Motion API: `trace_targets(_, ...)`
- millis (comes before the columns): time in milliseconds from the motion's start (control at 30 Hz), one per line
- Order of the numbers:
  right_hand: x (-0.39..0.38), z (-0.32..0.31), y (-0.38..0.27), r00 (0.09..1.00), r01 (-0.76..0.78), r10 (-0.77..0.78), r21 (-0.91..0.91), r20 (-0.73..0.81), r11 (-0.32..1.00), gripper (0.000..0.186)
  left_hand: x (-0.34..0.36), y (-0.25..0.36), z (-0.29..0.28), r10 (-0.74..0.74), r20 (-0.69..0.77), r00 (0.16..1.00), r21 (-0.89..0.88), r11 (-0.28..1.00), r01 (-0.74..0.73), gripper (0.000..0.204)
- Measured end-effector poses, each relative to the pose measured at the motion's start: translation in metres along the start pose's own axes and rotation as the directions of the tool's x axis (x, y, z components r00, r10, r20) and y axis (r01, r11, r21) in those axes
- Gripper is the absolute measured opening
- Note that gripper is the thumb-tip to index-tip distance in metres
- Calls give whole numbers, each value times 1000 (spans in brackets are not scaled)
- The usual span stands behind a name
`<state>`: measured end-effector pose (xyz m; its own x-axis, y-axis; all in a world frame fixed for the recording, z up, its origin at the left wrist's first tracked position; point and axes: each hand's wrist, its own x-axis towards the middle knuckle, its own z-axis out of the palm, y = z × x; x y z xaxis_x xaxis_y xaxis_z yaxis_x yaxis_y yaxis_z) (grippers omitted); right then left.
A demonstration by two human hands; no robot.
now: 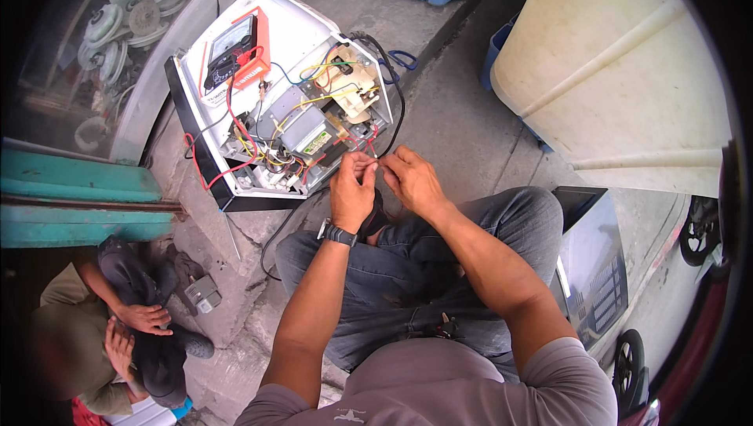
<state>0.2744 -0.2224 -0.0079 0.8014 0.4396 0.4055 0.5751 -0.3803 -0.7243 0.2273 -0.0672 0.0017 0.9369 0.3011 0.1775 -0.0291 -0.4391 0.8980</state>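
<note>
An opened microwave oven [303, 129] lies in front of me, its inner parts and coloured wires bared. Just off its near right corner, my left hand [353, 188] and my right hand [413, 180] meet fingertip to fingertip, both closed in a pinch. Thin red wire [369, 140] runs out of the oven to the pinched fingers, which hide its end. An analog multimeter [230, 51] in an orange and white box rests on the oven's white casing. Its red test lead [229, 111] loops over the near left side.
A black cord [401, 104] curves past the oven's right side. Blue bins stand beyond, and a large cream container [612, 65] is at right. A dark panel [596, 261] lies by my right knee. At lower left sits another person [118, 324] near a small grey box [203, 293].
</note>
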Motion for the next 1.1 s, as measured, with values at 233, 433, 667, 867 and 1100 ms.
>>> trace_targets(233, 4, -7, 2, 997, 51, -52, 11, 51, 999, 17, -1, 1, -2, 53, 26, 998, 69, 996, -55, 14)
trace_targets(433, 4, -6, 6, 996, -9, -1, 103, 91, 995, 16, -2, 3, -1, 23, 28, 999, 31, 999, -24, 16)
trace_targets(667, 4, -5, 3, 997, -3, 0, 42, 71, 999, 14, -5, -3, 2, 0, 7, 1000, 17, 1000, -1, 19)
trace_targets(867, 11, -8, 4, 989, 145, -143, 63, -31, 988, 16, -6, 3, 0, 49, 3, 999, 118, 992, -49, 20)
trace_targets(1100, 13, 0, 12, 997, -68, 59, 247, 44, 967, 13, -5, 2, -2, 157, 44, 987, 277, 947, -163, 22)
